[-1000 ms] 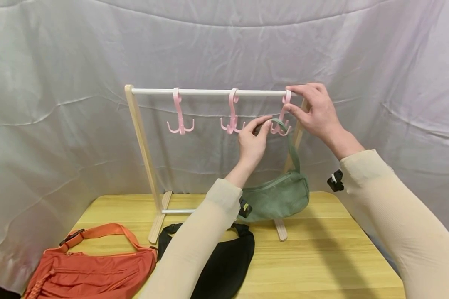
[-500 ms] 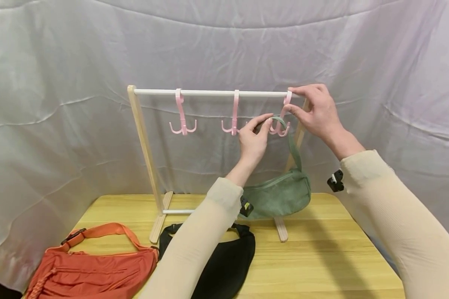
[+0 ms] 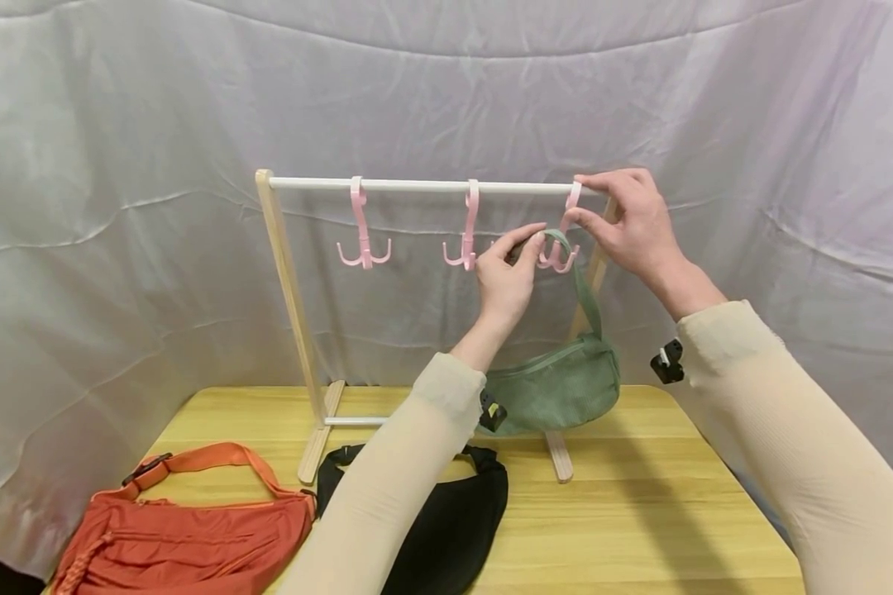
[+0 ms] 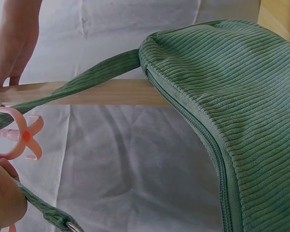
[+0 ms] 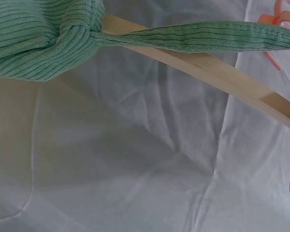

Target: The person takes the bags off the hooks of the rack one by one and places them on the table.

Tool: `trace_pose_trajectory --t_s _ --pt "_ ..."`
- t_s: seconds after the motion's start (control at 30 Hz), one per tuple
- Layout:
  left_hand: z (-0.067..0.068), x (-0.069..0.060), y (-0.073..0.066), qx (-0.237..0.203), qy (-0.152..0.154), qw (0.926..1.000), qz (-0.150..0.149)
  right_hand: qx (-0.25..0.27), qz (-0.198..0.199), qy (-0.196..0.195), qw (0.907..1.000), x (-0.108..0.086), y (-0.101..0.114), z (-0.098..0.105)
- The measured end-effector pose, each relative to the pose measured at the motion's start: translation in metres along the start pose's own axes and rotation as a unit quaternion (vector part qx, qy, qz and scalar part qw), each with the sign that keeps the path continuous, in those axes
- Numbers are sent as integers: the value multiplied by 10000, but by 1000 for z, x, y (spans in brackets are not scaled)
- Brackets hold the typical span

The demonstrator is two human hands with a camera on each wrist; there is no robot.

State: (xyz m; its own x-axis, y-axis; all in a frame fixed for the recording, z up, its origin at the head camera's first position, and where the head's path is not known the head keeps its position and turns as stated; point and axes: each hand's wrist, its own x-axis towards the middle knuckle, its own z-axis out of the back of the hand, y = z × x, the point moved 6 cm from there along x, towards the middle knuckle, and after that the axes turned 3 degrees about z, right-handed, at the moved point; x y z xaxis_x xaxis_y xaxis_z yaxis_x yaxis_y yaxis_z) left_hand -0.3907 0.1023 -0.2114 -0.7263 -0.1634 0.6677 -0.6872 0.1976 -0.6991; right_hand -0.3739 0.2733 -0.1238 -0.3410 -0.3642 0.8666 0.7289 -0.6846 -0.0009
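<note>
In the head view my left hand [image 3: 508, 277] pinches the strap [image 3: 586, 302] of a green corduroy shoulder bag [image 3: 558, 388]. The bag hangs below that hand, in front of the rack's right post. The strap's raised loop is at the prongs of the rightmost pink hook [image 3: 570, 223]; whether it is over a prong I cannot tell. My right hand [image 3: 632, 219] pinches the top of this hook at the white rod [image 3: 417, 186]. The left wrist view shows the bag's zipper [image 4: 203, 133] and the strap passing close by the hook's prongs [image 4: 26, 135].
Two more pink hooks [image 3: 360, 223] [image 3: 469, 227] hang along the rod of the wooden rack [image 3: 286, 289]. An orange bag [image 3: 186, 537] and a black bag [image 3: 454, 521] lie on the yellow wood table [image 3: 632, 512], in front of the rack. A grey cloth [image 3: 446, 99] hangs behind.
My left hand has lifted the strap loop slightly at the hook. The middle hook has turned a little on the rod. My right hand keeps its grip on the rightmost hook.
</note>
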Motion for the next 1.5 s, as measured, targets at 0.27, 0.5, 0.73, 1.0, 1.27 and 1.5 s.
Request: trace_pose_trajectory --t_s 0.27,0.5,0.73,1.0,1.27,1.5 --pt "-1 0 -1 -47 1 10000 38 -10 30 -58 10000 0 1 0" --pt "-1 0 -2 -74 -77 9999 -1 -5 15 -91 10000 0 1 -2" --pt "-1 0 -3 -125 -96 9999 14 -65 -10 -142 9999 1 3 -1" --pt "1 -1 -4 -64 -108 9999 29 -24 2 -136 9999 1 3 -4" --pt "1 -1 -6 -5 -74 9999 -75 5 36 -142 9999 1 2 -6" --pt "4 -3 -8 -57 -107 9999 -108 -1 -17 -133 9999 1 1 -7"
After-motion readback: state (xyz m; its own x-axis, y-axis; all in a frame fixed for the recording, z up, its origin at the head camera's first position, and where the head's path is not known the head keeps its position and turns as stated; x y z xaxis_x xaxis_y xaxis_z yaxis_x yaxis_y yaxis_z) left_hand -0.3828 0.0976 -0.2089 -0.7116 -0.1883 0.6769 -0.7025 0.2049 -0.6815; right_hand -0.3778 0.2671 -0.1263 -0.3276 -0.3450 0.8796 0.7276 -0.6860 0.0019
